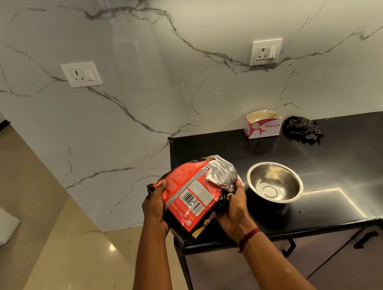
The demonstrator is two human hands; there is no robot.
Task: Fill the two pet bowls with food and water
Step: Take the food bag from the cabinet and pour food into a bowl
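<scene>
The left hand (155, 209) grips the left edge of the pet food bag (191, 197), its thumb laid across the red printed face and its other fingers curled out of sight behind. The right hand (234, 207) clasps the bag's right side, fingers wrapped round the dark lower part just under the crumpled, folded-over silver top (222, 172). Between the two hands the bag is held tilted, barcode face up and silver end pointing away from the person, over the front left corner of the black countertop (351, 164). A red thread (248, 238) circles the right wrist. Just to the right of the right hand's fingers, apart from them and from the bag, a steel bowl (275, 182) stands upright on the counter with nothing in it. Farther off, beyond the bowl and against the marble wall, sits an open white-and-pink carton (263, 125), and just beside it on its right lies a bunched dark checked cloth (303, 129). Two wall sockets (81, 74) are set in the marble above, one up and to the left of the hands, one over the carton.
</scene>
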